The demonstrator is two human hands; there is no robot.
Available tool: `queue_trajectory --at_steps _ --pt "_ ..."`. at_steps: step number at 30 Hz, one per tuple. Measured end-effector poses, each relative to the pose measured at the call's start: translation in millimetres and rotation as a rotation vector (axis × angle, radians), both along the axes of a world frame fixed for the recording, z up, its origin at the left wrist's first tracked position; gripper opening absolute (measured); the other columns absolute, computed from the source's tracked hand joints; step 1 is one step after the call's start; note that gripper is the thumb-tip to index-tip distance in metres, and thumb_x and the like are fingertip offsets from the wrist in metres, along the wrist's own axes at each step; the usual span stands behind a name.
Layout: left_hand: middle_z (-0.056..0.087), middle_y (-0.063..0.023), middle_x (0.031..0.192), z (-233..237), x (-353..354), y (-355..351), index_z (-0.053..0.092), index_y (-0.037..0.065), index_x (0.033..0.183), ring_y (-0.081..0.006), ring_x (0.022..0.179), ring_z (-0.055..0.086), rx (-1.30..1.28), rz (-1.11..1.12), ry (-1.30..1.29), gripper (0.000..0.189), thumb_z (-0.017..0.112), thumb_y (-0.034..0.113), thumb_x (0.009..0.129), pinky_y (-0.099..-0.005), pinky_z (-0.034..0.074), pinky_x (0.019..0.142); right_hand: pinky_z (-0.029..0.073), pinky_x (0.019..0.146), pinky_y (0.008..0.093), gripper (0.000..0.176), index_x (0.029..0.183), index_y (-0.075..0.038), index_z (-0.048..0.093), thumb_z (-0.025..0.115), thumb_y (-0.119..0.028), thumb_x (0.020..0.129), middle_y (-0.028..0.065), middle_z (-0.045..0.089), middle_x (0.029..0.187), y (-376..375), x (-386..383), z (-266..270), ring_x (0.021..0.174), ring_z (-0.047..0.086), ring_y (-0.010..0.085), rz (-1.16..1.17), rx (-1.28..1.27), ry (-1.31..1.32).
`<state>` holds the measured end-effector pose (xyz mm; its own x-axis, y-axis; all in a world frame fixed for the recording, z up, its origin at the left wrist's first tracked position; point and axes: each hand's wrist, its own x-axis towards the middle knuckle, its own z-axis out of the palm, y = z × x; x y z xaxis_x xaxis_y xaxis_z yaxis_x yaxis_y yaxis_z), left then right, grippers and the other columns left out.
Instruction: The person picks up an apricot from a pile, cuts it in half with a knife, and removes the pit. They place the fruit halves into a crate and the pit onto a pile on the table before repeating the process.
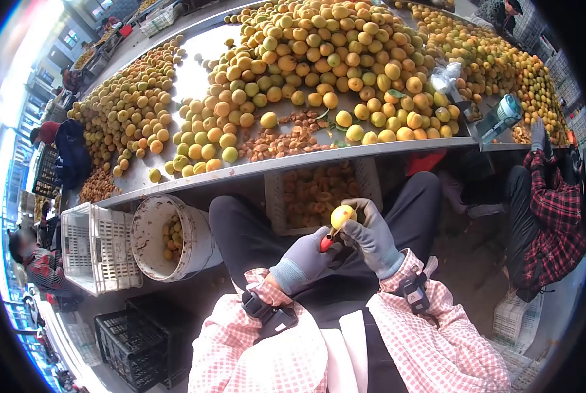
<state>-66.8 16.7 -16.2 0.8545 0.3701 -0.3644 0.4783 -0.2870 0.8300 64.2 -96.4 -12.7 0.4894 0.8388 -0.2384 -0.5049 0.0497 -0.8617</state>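
Observation:
My right hand point(373, 241), in a grey glove, grips a yellow apricot point(343, 216) between thumb and fingers above my lap. My left hand point(301, 261), gloved too, is closed around the red handle of a small knife point(326, 243). The knife's tip end meets the lower side of the apricot; its blade is mostly hidden. Below and beyond my hands, a light plastic crate point(274, 203) between my knees holds many apricot halves point(319, 187).
A metal table point(254, 169) bears heaps of apricots point(319, 46) and a pile of brown pits point(286, 139). On my left stand a white bucket point(142, 252) with fruit, white crates point(83, 249) and a black crate point(132, 344). A co-worker in plaid point(555, 229) sits at right.

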Motion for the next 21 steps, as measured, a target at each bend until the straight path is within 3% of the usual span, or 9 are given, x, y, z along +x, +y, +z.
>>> queue_trajectory --at_steps 4,6,9,13,16,18,21 --pt "0.066 -0.0169 0.097 -2.2 -3.2 0.1 0.056 0.003 0.108 -0.0319 0.092 0.065 -0.066 -0.008 -0.029 0.026 0.064 0.017 0.086 -0.0351 0.049 0.08 0.044 0.061 0.0176 0.042 0.113 -0.007 0.052 0.067 -0.037 0.088 0.0039 0.065 0.092 -5.0 -2.3 -5.0 0.073 0.057 0.0052 -0.016 -0.031 0.016" --pt "0.066 -0.0165 0.099 -3.0 -3.1 1.3 0.056 0.004 0.112 -0.0314 0.094 0.065 -0.023 -0.054 -0.056 0.029 0.064 0.016 0.087 -0.0346 0.049 0.081 0.041 0.058 0.0166 0.042 0.111 -0.007 0.052 0.066 -0.04 0.088 0.0034 0.065 0.089 -7.4 -3.0 -2.9 0.067 0.054 0.0038 0.037 0.018 0.212" --pt "0.066 -0.0163 0.1 -1.1 -3.1 1.2 0.056 0.004 0.113 -0.0315 0.094 0.065 -0.016 -0.047 -0.021 0.03 0.064 0.017 0.087 -0.0347 0.049 0.081 0.039 0.056 0.016 0.04 0.107 -0.008 0.053 0.064 -0.042 0.089 0.0026 0.065 0.085 -5.7 -5.0 5.3 0.062 0.051 0.0032 0.044 0.008 0.23" --pt "0.066 -0.0167 0.099 -6.3 -5.5 2.4 0.056 0.004 0.113 -0.0322 0.094 0.065 0.021 -0.061 -0.023 0.031 0.065 0.018 0.087 -0.035 0.049 0.081 0.04 0.055 0.0165 0.038 0.105 -0.008 0.054 0.063 -0.042 0.09 0.0027 0.065 0.086 -6.6 -6.5 1.6 0.062 0.051 0.003 0.063 0.035 0.254" --pt "0.065 -0.0169 0.096 -10.0 -7.5 3.4 0.056 0.004 0.109 -0.0328 0.09 0.064 -0.006 -0.049 -0.046 0.028 0.065 0.018 0.086 -0.0356 0.049 0.079 0.04 0.055 0.017 0.04 0.102 -0.007 0.055 0.063 -0.044 0.089 0.0029 0.064 0.084 -5.5 -9.0 -2.4 0.062 0.051 0.0033 0.011 0.014 0.223" --pt "0.064 -0.0174 0.092 -6.0 -10.8 3.7 0.055 0.003 0.103 -0.0337 0.085 0.063 0.008 -0.079 0.016 0.024 0.066 0.017 0.086 -0.0368 0.048 0.076 0.041 0.055 0.0178 0.042 0.102 -0.007 0.056 0.062 -0.047 0.089 0.0033 0.062 0.082 -5.8 -2.9 -16.8 0.062 0.052 0.0046 -0.119 0.084 0.374" --pt "0.061 -0.0175 0.079 -12.8 -22.3 0.6 0.054 0.003 0.097 -0.0335 0.074 0.061 0.017 -0.065 -0.113 0.02 0.066 0.013 0.086 -0.0364 0.047 0.068 0.045 0.056 0.0226 0.049 0.1 -0.007 0.057 0.059 -0.054 0.087 0.0066 0.062 0.081 -9.1 15.3 -22.3 0.059 0.055 0.0091 -0.027 0.141 0.598"
